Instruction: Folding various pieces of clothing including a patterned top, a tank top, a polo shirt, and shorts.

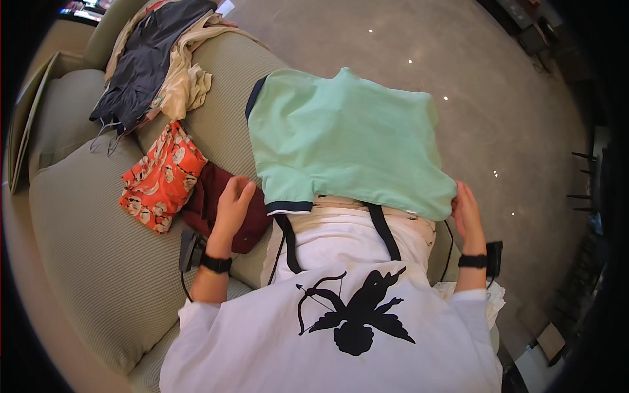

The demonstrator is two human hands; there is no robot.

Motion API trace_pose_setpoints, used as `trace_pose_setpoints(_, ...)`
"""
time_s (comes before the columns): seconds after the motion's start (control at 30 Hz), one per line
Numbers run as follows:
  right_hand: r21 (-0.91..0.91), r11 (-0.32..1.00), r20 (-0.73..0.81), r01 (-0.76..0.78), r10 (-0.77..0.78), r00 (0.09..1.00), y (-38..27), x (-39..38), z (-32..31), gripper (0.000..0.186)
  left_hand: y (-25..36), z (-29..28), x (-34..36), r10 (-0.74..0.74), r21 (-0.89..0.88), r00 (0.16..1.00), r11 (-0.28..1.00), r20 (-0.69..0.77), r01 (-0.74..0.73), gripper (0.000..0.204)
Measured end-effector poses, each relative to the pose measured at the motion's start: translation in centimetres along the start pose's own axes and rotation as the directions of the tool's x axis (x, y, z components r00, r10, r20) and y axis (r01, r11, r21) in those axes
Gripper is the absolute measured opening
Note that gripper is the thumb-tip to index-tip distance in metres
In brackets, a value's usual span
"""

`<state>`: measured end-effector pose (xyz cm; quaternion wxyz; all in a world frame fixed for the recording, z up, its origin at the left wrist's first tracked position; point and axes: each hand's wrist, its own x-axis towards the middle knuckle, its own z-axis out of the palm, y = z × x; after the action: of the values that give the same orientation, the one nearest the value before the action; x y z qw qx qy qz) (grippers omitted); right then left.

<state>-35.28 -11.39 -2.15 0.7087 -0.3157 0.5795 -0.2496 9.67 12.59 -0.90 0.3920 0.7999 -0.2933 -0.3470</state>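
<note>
A mint-green short-sleeved garment (344, 141) with navy trim lies spread in front of me, over pale fabric and dark straps at my lap. My right hand (464, 203) grips its right corner with bent fingers. My left hand (237, 196) hovers left of its navy-edged sleeve, thumb and loosely curved fingers apart, holding nothing. Under that hand lies a maroon cloth (211, 209). Beside it is a folded orange garment (160, 173) with a pale print. Both my wrists carry black straps with small devices.
I am at a grey-green ribbed sofa (92, 249). A heap of dark and cream clothes (147, 62) with hangers lies at its upper left. A grey speckled floor (491, 131) stretches to the right, with dark furniture (583, 190) along the far right edge.
</note>
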Motion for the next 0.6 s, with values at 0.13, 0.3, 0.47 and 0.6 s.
trace_pose_setpoints(0.13, -0.065, 0.987, -0.019, -0.144, 0.143, 0.990, -2.4, 3.5, 1.2, 0.040, 0.9, 4.0, 2.9, -0.210, -0.098, 0.967, 0.969, 0.146, 0.225, 0.059)
trace_pose_setpoints(0.3, -0.145, 0.986, 0.016, 0.080, -0.078, 0.997, -0.7, 2.7, 0.2, 0.036, 0.6, 2.8, 1.8, -0.074, -0.287, 0.994, 0.957, -0.081, 0.048, 0.053)
trace_pose_setpoints(0.47, -0.489, 0.872, -0.020, -0.028, 0.020, 1.000, 2.5, 2.3, -1.7, 0.034, 0.2, 1.4, 0.5, -0.332, -0.051, 0.943, 0.942, 0.022, 0.332, 0.058)
trace_pose_setpoints(0.6, -0.336, 0.936, -0.168, -0.109, 0.054, 0.984, -0.7, 8.7, -0.9, 0.048, 3.8, 3.8, 2.8, 0.487, 0.513, 0.862, 0.781, -0.139, -0.358, 0.048)
